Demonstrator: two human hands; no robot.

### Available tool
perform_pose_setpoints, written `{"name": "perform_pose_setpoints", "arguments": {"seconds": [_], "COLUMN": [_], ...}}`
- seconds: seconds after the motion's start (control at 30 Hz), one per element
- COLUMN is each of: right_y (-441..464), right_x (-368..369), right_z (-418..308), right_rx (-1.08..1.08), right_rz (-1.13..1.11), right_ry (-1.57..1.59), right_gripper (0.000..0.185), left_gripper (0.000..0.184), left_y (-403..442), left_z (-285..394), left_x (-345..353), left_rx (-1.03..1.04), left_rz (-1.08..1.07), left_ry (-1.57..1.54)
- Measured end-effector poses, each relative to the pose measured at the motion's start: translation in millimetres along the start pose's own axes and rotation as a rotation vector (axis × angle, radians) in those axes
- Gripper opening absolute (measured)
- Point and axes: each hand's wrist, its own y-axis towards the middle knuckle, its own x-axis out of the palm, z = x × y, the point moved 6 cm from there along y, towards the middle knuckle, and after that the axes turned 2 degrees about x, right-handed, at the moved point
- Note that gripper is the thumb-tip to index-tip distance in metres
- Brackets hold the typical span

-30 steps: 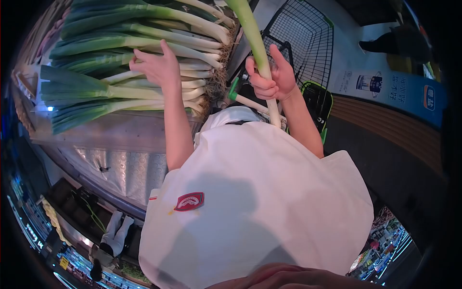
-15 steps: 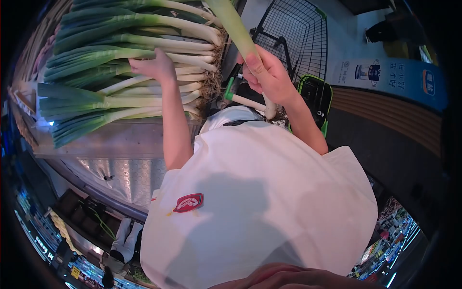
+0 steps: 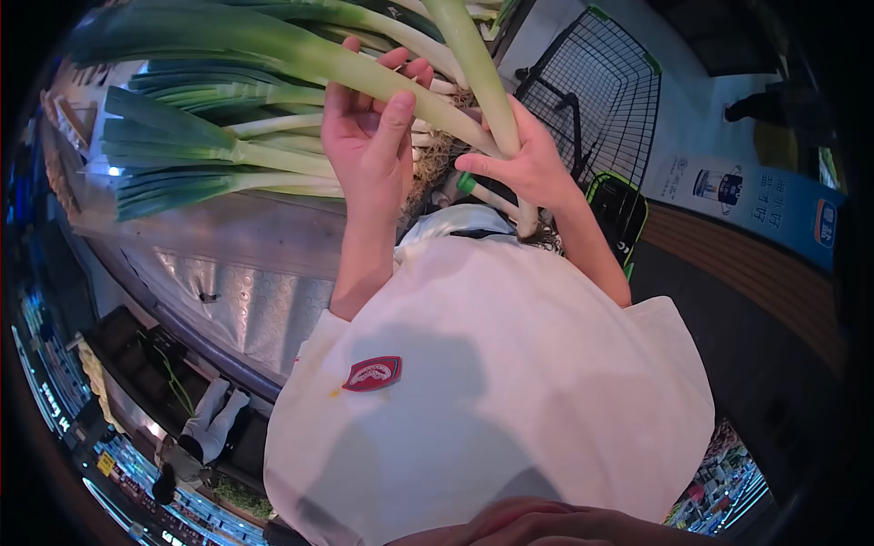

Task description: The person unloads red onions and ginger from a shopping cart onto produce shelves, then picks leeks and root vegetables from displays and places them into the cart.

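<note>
My left hand (image 3: 369, 150) is closed around a leek (image 3: 439, 115), its fingers under the stalk and its thumb on the near side. The leek's dark green leaves reach to the upper left, and its lower end lies at my right hand. My right hand (image 3: 533, 166) grips a second leek (image 3: 473, 68), held steeply with its roots down by my waist. The two stalks cross at the right hand, whose thumb points left. Behind my left hand, several leeks (image 3: 282, 158) lie in a row, roots toward the right.
A black wire shopping cart (image 3: 596, 86) with green trim stands at the upper right. The metal display counter (image 3: 264, 214) runs along the left. A blue-and-white printed panel (image 3: 760, 200) is at the far right. Another person's pale trousers (image 3: 214, 419) show at the lower left.
My left hand has lifted a leek from the row and brought it right, toward my right hand. The right hand still holds its leek, and its thumb has swung out to the left.
</note>
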Motion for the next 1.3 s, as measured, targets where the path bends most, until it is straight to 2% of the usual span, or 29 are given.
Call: {"name": "perform_pose_setpoints", "arguments": {"seconds": [0.07, 0.17, 0.27, 0.37, 0.47, 0.53, 0.63, 0.67, 0.77, 0.87, 0.9, 0.97, 1.1, 1.3], "right_y": [-4.2, -13.1, -19.2, -21.0, -10.3, -3.1, 4.2, 5.1, 3.6, -2.6, -6.1, -10.4, -18.3, -34.0], "right_x": [-2.3, -3.0, -5.2, -6.0, -10.9, -18.1, -23.6, -22.0, -14.9, -10.2, -9.5, -10.1, -22.0, -24.4], "right_z": [4.3, 6.5, 6.4, 4.6, 0.2, 7.0, 23.2, 41.8, 55.4, 67.4, 69.0, 65.7, 45.4, 8.8], "right_rx": [0.14, 0.008, 0.018, 0.004, 0.001, 0.075, 0.201, 0.206, 0.2, 0.133, 0.185, 0.281, 0.231, 0.158], "right_rz": [-0.016, 0.074, 0.086, 0.062, 0.008, -0.032, -0.082, -0.086, -0.056, -0.021, -0.028, -0.038, -0.057, -0.022], "right_ry": [-0.034, 0.073, 0.059, 0.185, 0.123, 0.016, -0.1, -0.106, -0.097, -0.042, 0.047, 0.229, 0.244, 0.198], "right_gripper": [0.065, 0.053, 0.051, 0.053, 0.056, 0.059, 0.061, 0.061, 0.063, 0.062, 0.061, 0.059, 0.067, 0.07], "left_gripper": [0.068, 0.068, 0.066, 0.064, 0.061, 0.057, 0.063, 0.056, 0.046, 0.039, 0.038, 0.038, 0.041, 0.041], "left_y": [-2.4, -3.0, -5.4, -6.2, -6.5, -4.8, -5.0, -2.1, -9.5, -8.3, -9.1, -5.2, -5.9, -11.9], "left_z": [-1.6, -3.1, -4.3, -4.3, -5.4, -9.0, -25.9, -37.1, -51.2, -55.7, -56.1, -68.0, -70.3, -50.1], "left_x": [-3.4, -3.3, -0.4, 7.1, 21.3, 25.2, 21.7, 15.6, 16.4, 19.5, 19.4, 8.6, 8.3, 20.0], "left_rx": [-0.032, -0.057, -0.054, -0.04, -0.003, 0.061, -0.003, 0.018, 0.001, 0.036, 0.022, -0.007, -0.025, -0.066], "left_rz": [0.0, -0.007, -0.046, -0.103, -0.15, -0.183, -0.083, -0.037, 0.096, 0.11, 0.112, 0.059, -0.015, -0.079], "left_ry": [-0.019, -0.007, 0.023, 0.023, 0.13, 0.228, 0.34, 0.333, 0.596, 0.688, 0.732, 0.656, 0.276, 0.089]}}
